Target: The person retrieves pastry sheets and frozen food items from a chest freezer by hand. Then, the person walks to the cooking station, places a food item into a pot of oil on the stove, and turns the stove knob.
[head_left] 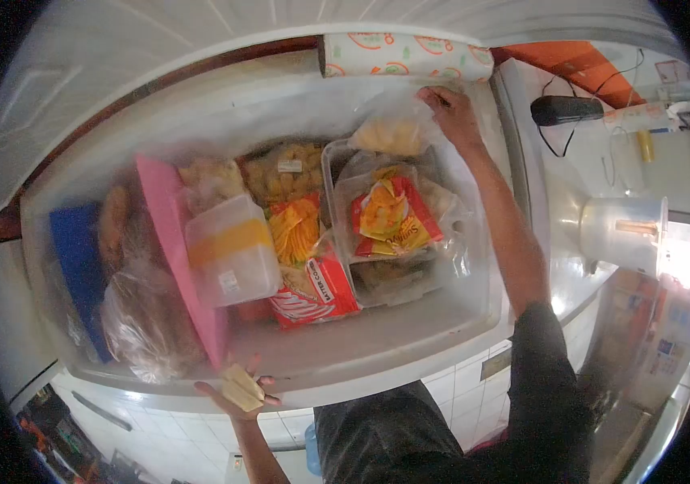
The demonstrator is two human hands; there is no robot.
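My left hand (240,411) is at the near edge of the chest freezer (409,323), palm up with fingers spread. Pale, flat, cream-coloured pieces of what looks like food (241,389) lie on its palm under the thumb. At the far right corner, the fingers of my right hand (451,117) pinch the top of a clear plastic bag (393,133) with pale yellowish contents. The bag hangs over a clear bin (341,210) that holds a red and yellow packet (393,218).
Inside the freezer are a pink divider (171,234), a blue panel (79,258), a lidded white container (232,250), a red packet (316,290) and bagged food (147,323). A printed plastic roll (405,56) lies on the back rim. A clear canister (623,230) stands right.
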